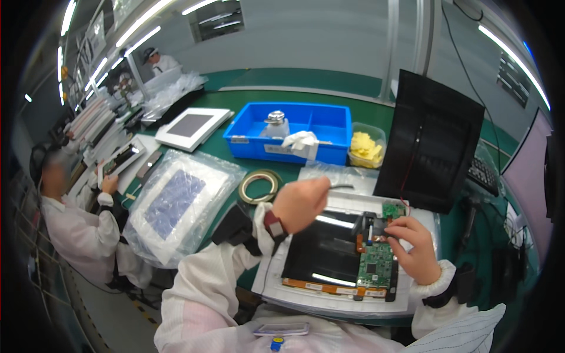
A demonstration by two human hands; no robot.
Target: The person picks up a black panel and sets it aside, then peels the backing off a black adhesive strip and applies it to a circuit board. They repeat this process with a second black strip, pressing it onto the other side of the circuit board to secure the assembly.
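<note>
My left hand point(300, 204) is closed in a fist, raised over the upper left of a dark display panel point(321, 250). A thin, dark, slightly curved strip point(342, 186) sticks out of its fingers to the right; I cannot tell its exact kind. My right hand point(415, 248) is at the panel's right side, thumb and forefinger drawn together by an orange flex cable point(360, 242); what they pinch is hidden. Below those fingers lies a green circuit board point(376, 265). A smaller green board point(393, 210) with a red wire sits above. The panel lies in a white housing point(268, 282).
A black panel point(432, 141) stands upright behind the work. Nearby are a blue divided bin point(288, 150) with a metal-topped bottle point(275, 125), a tub of yellow pieces point(366, 147), a tape roll point(259, 186) and a bagged white-framed panel point(179, 203). A co-worker point(82, 223) works at left.
</note>
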